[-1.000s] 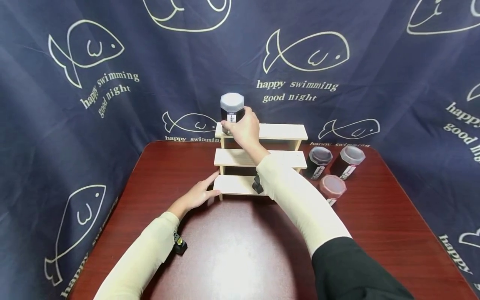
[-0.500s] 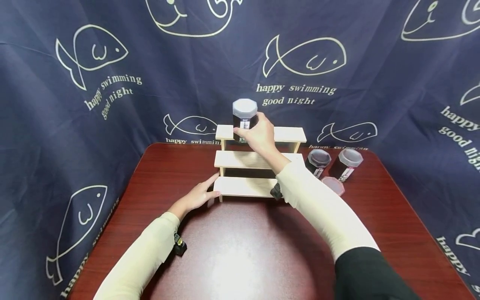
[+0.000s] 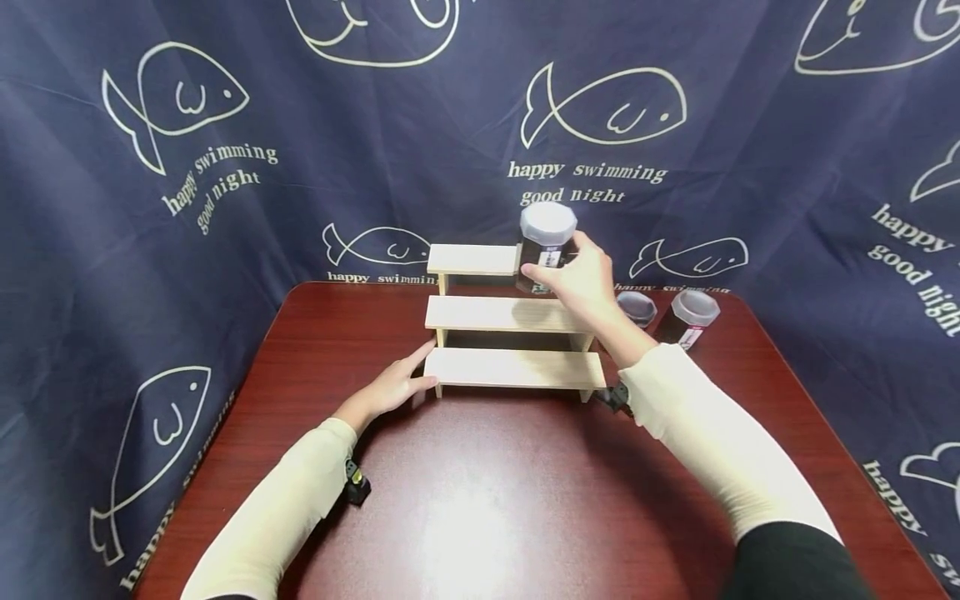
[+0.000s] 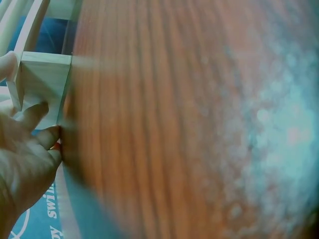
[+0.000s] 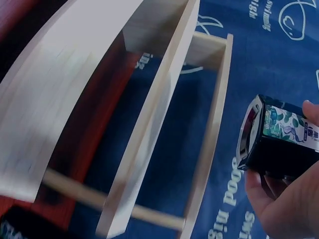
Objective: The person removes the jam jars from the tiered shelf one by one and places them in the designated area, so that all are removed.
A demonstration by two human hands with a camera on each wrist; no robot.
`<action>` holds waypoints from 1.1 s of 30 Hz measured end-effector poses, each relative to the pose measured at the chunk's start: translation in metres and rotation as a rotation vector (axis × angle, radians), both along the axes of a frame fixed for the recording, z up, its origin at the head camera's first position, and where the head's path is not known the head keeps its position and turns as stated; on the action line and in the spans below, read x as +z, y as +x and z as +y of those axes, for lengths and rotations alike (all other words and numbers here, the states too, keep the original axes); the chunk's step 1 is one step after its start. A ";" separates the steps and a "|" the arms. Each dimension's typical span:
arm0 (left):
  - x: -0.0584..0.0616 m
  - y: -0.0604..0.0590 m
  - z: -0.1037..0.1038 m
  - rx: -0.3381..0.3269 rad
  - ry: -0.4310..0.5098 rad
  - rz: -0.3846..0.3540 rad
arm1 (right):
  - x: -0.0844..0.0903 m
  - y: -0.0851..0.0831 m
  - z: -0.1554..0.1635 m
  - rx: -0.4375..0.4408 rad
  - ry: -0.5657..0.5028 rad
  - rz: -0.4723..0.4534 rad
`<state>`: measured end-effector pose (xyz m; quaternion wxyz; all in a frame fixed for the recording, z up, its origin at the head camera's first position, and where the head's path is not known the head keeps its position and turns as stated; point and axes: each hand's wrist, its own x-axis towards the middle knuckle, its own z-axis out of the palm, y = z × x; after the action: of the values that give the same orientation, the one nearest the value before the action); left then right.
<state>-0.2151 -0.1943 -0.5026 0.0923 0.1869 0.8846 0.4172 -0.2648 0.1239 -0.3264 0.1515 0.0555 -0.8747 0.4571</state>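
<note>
While steadied at its lower corner, rack [image 3: 510, 315]: stiff, light wood.
Left hand [image 3: 392, 388]: fingers flat against its bottom step.
Jar [image 3: 546, 247]: rigid, likely smooth; held above top step's right end.
Right hand [image 3: 588, 279]: wrapped round its body; sides best gripped.

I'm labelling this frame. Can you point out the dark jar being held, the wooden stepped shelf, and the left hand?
Dark jar with grey lid [image 3: 548, 225]: head view, on its lid.
Pale wooden three-step shelf [image 3: 517, 368]: head view, lowest step.
Left hand [image 3: 390, 390]: head view, back of hand.

Bright overhead light throws white glare across the table [image 3: 480, 517]. The head view bends at its edges. Both wrist views are smeared with blur.
</note>
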 end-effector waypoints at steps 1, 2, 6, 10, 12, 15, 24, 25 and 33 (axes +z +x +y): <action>0.000 0.000 0.000 0.000 0.001 -0.003 | 0.000 0.002 0.006 -0.014 0.016 -0.002; 0.000 0.000 0.000 0.001 -0.001 -0.004 | 0.000 0.003 0.012 -0.025 0.032 -0.002; 0.000 0.001 0.001 -0.005 0.003 -0.019 | -0.002 0.012 0.037 -0.050 0.062 -0.010; 0.001 0.001 0.001 -0.011 0.012 -0.023 | -0.004 0.021 0.062 -0.077 0.077 -0.022; 0.002 0.001 0.001 -0.013 0.009 -0.021 | -0.006 0.026 0.074 -0.084 0.071 -0.031; 0.003 0.000 0.000 -0.010 0.005 -0.029 | -0.008 0.031 0.092 -0.100 0.070 -0.039; 0.003 -0.001 -0.003 -0.001 -0.011 -0.052 | -0.023 0.041 0.149 -0.134 0.126 -0.016; 0.003 -0.001 -0.003 -0.003 -0.011 -0.050 | -0.024 0.042 0.155 -0.141 0.126 -0.016; 0.004 -0.002 -0.002 -0.015 -0.010 -0.035 | -0.034 0.052 0.198 -0.194 0.109 -0.019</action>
<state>-0.2173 -0.1968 -0.4981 0.1117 0.1859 0.8835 0.4153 -0.2132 0.3216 -0.3604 0.1834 -0.0255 -0.9008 0.3927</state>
